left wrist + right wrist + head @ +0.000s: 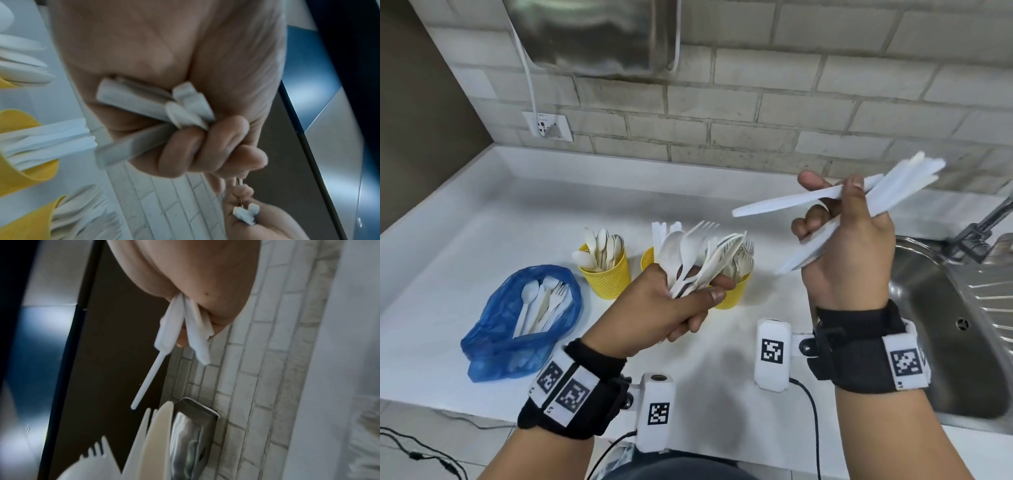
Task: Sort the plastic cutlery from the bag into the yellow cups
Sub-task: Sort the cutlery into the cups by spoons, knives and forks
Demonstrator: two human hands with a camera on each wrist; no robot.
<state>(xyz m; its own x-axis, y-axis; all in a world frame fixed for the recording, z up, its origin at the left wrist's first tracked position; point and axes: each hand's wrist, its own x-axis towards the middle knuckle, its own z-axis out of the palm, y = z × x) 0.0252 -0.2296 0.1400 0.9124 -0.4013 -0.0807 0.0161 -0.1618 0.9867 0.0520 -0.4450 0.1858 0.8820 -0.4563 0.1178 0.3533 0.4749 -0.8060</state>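
Note:
My left hand [681,301] grips a mixed bunch of white plastic cutlery [702,257], with spoons, forks and a knife fanning up in front of the cups; the left wrist view shows the handle ends [156,104] inside my curled fingers. My right hand [849,233] is raised to the right and holds several white knives [893,185], one knife [791,202] pinched out to the left. Three yellow cups stand on the counter: a left cup [606,274] full of spoons, a middle cup [648,257] mostly hidden, and a right cup [736,291] with forks. The blue bag [517,325] lies open at left with cutlery inside.
The white counter [482,240] meets a brick wall [756,120] with a socket [548,128] and a steel dispenser [592,34] above. A steel sink [945,325] and tap [983,226] lie at right. Cables hang off the counter's front edge.

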